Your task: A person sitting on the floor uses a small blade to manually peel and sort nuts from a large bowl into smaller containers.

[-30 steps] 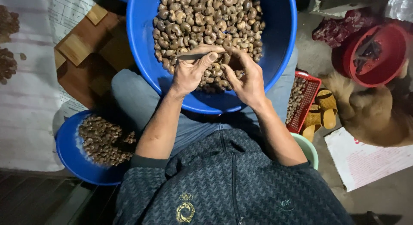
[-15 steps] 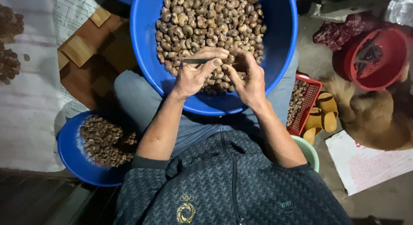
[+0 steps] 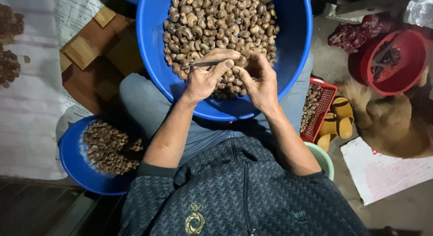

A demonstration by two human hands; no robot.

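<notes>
Cashew pinched between both hands; left hand grips blade.

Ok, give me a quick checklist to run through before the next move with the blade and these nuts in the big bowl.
1. Blade held firmly: the left hand pinches the thin metal blade between thumb and fingers. Ok.
2. Nut in the other grip: the right hand has its fingers curled close to the blade's end, but the nut itself is hidden. Cannot tell.
3. Blade tip away from fingers: the working end is covered by the hands. Cannot tell.
4. Big blue bowl steady: it rests on the lap. Ok.
5. Supply: cashew nuts heaped in the bowl. Ok.
6. Smaller blue bowl beside the left leg, holding nuts. Ok.
</notes>
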